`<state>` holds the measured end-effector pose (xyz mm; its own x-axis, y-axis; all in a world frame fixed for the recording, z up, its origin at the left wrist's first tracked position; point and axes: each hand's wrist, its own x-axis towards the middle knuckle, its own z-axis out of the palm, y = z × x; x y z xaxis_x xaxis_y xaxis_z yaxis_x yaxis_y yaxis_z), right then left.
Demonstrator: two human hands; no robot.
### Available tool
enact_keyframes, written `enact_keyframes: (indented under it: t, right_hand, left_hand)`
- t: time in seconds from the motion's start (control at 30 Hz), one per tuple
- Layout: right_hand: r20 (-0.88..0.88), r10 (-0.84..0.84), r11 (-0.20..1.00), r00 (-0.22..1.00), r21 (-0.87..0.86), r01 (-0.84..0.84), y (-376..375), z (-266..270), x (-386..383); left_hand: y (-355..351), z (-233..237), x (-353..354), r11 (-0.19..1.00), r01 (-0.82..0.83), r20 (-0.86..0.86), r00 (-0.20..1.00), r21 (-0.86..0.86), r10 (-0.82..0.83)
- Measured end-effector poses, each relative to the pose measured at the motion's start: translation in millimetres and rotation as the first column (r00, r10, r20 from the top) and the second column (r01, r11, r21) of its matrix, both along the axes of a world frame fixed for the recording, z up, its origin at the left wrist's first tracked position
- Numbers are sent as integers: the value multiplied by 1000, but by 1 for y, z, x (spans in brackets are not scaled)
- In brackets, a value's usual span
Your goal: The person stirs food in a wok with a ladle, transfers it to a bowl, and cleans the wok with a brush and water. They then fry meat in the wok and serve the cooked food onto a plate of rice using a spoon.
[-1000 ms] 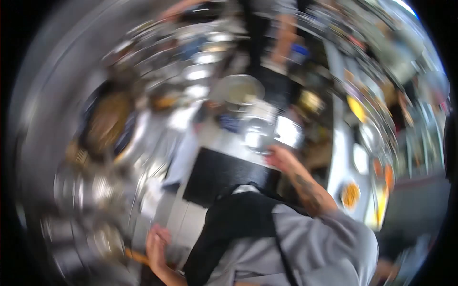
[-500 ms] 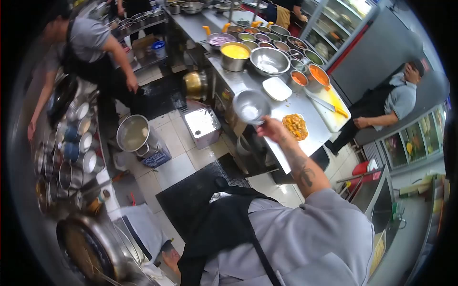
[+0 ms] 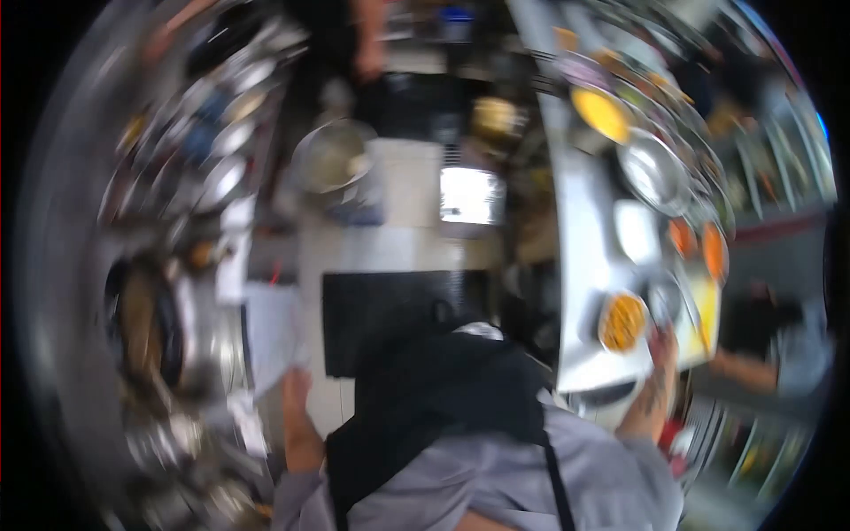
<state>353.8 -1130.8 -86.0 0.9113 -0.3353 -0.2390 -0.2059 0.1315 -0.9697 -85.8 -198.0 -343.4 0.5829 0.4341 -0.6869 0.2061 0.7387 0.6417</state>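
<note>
The whole head view is smeared by motion. At the right, my right hand [image 3: 660, 347] grips the rim of a small metal bowl [image 3: 663, 299] over the steel table. Just left of that bowl is a white dish of orange-yellow food pieces [image 3: 623, 322]. The knife with a yellow handle [image 3: 695, 314] lies to its right on the cutting board [image 3: 706, 301]. Low on the left, my left hand [image 3: 297, 388] is near the lower edge of a pale cloth [image 3: 273, 332]; its fingers are too blurred to read.
A white tray [image 3: 637, 232], a large metal bowl [image 3: 653, 170] and a pot of yellow food [image 3: 601, 115] stand on the table. A wok [image 3: 146, 327] is at the left. A pot [image 3: 333, 157] stands by the aisle. A co-worker's arm [image 3: 748, 370] reaches in at right.
My view has turned right and down. The metal bowl in my right hand has moved from the table's inner side, past the food dish, to beside the cutting board.
</note>
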Motion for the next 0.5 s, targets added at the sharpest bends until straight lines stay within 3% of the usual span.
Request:
enact_keyframes:
  t: [0.03,0.07,0.1,0.17,0.2,0.23,0.27,0.3,0.33,0.37,0.4,0.43,0.47,0.5]
  right_hand:
    - [-149,-123,987,981,-119,105,-10,1,1]
    - [-275,-253,940,927,-296,169,-22,7,2]
    - [-354,-351,872,867,-461,165,-24,20,3]
    - [-451,-391,768,802,-640,14,-42,51,5]
    - [-610,-441,680,659,-706,-199,-52,70,23]
    - [-840,-81,905,537,-287,-313,-125,82,50]
    - [-864,162,968,477,46,-246,-107,124,65]
    - [-719,171,891,674,-179,-417,-70,128,62]
    - [-528,254,754,810,-417,-508,-37,124,65]
    - [-473,180,652,862,-599,-465,27,123,72]
    - [-398,130,524,908,-750,-404,100,121,80]
    - [-447,136,433,884,-776,-459,164,122,83]
    - [-239,300,527,924,-766,-369,189,88,78]
    - [-357,410,394,839,-760,-516,255,97,68]
  left_hand:
    - [-26,43,27,979,-84,-161,980,184,114]
    - [-24,49,46,981,-61,-190,977,183,97]
    - [-27,74,80,961,41,-381,922,272,68]
    - [-23,76,129,849,296,-629,775,438,54]
    - [-20,70,146,698,435,-663,744,569,76]
    - [-18,71,165,506,568,-698,709,650,100]
    - [-10,62,182,374,611,-684,723,698,97]
    - [1,53,200,234,639,-672,735,732,95]
    - [12,50,221,203,576,-599,797,792,73]
    - [14,84,251,222,561,-582,813,797,35]
    - [40,40,263,24,582,-583,812,813,33]
    - [47,63,285,28,445,-446,892,895,78]
    - [62,62,302,32,507,-507,856,861,96]
    - [73,62,316,46,565,-566,816,824,117]
